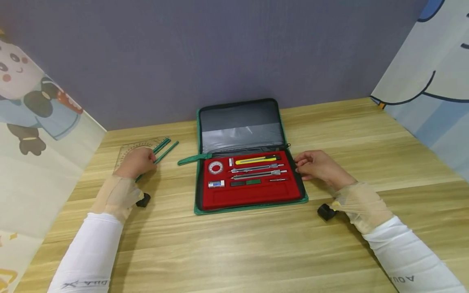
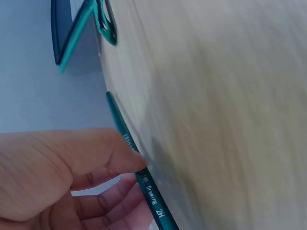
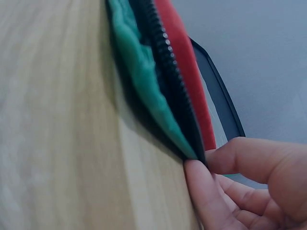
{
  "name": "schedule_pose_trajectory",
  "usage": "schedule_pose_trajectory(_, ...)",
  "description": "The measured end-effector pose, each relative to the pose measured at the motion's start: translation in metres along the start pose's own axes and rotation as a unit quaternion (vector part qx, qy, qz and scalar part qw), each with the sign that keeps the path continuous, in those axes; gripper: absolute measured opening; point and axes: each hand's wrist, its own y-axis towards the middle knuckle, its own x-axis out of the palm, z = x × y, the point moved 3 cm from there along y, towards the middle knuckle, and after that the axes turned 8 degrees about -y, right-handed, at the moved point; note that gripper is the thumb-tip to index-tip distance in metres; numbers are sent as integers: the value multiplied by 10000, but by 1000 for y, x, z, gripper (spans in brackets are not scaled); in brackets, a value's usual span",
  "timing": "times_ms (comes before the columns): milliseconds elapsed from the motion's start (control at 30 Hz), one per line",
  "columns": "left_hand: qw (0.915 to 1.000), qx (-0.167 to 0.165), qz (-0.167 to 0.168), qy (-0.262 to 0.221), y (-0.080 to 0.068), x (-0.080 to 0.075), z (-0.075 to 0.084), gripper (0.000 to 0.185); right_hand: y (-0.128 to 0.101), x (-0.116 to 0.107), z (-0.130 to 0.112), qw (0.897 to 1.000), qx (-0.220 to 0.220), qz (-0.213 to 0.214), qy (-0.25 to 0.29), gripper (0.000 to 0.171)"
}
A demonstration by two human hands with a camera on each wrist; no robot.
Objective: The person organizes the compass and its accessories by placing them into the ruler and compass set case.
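Two hands are working apart: left hand (image 1: 136,162) pinching a slim, light, roll-prone pencil (image 2: 144,178) mid-shaft, right hand (image 1: 316,165) gripping the soft case (image 1: 252,200) edge.

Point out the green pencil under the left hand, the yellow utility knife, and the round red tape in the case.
green pencil (image 2: 152,191), left wrist view, printed barrel
yellow utility knife (image 1: 254,160), head view, mid-handle
round red tape (image 1: 215,167), head view, its ring

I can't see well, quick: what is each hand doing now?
Left hand: pinching a green pencil.
Right hand: fingers pinching the edge of the open case.
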Motion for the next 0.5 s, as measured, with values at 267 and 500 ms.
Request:
schedule_pose_trajectory(267,9992,246,-242,-184,-4,0,33,15,-1,-1,0,10000,51,-38,-8,41)
schedule_pose_trajectory(500,9966,645,-372,-349,-13,4,74,14,0,0,-1,10000,50,13,-5,40)
